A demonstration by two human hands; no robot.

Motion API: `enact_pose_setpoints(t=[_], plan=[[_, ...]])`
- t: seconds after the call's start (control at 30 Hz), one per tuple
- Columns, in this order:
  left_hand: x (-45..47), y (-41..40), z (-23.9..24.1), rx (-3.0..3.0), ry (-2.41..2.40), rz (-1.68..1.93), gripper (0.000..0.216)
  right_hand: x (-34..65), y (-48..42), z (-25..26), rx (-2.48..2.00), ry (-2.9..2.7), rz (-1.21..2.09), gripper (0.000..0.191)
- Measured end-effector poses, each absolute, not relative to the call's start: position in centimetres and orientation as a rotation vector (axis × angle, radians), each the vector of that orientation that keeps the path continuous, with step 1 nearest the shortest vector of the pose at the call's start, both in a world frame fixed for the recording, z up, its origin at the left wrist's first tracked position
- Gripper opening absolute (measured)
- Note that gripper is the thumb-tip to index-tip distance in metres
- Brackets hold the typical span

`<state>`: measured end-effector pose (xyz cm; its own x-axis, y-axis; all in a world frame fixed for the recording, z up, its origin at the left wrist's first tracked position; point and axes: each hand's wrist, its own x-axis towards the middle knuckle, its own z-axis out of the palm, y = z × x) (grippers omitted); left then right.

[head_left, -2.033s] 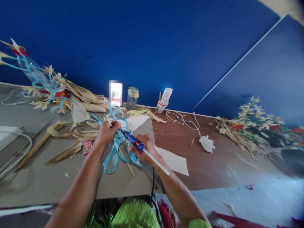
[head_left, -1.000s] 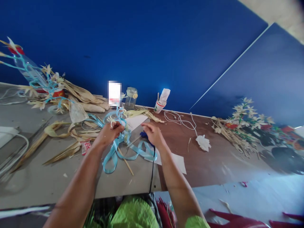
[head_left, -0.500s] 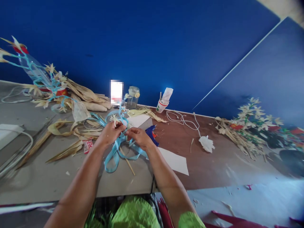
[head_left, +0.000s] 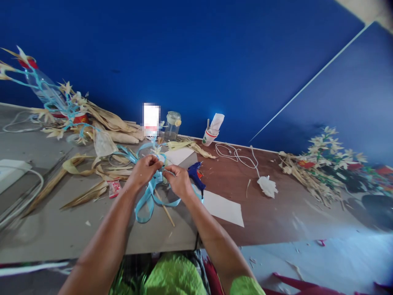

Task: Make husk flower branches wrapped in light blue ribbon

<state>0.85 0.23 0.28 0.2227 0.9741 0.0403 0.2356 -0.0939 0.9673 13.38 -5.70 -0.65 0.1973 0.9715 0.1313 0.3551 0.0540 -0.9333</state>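
Observation:
My left hand (head_left: 145,170) is closed in a pinch on light blue ribbon (head_left: 148,205) wound at a thin stem. Close beside it, my right hand (head_left: 179,179) also pinches the ribbon, with its fingertips almost touching the left ones. A pale husk flower (head_left: 157,150) shows just above the fingers. Loose loops of ribbon hang onto the table below, and a thin wooden stick (head_left: 166,211) lies across them. To the right of my right hand rests a blue glue gun (head_left: 195,175). My fingers hide the exact spot they grip.
Dried corn husks (head_left: 82,164) and a clear bottle (head_left: 46,92) with blue-stemmed flowers lie at the left. Behind stand a lidded jar (head_left: 172,126) and a paper cup (head_left: 210,137). White paper (head_left: 224,208), a cable (head_left: 236,153) and more husk flowers (head_left: 327,149) are to the right.
My right hand has shifted slightly, uncovering more of the glue gun. The pale flower above my fingers has swung a little to the right. My left hand stays almost in place.

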Motion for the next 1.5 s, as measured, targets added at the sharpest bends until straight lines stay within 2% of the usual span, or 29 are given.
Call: enact_pose_setpoints(t=[0.37, 0.93, 1.23, 1.5], plan=[[0.9, 0.4, -0.5, 1.637, 1.253, 0.93, 0.021, 13.4, -6.5, -0.2, -1.654, -1.689, 0.428, 0.015], [1.7, 0.1, -0.8, 1.501, 1.099, 1.038, 0.023, 13.1, -7.0, 0.0, -1.634, -1.742, 0.357, 0.018], [3.2, -0.4, -1.2, 1.375, 1.102, 1.193, 0.026, 12.5, -6.8, -0.3, -1.716, -1.617, 0.363, 0.008], [3.4, -0.7, -1.0, 1.022, 0.88, 1.071, 0.031, 12.4, -6.7, -0.5, -1.735, -1.548, 0.356, 0.012]])
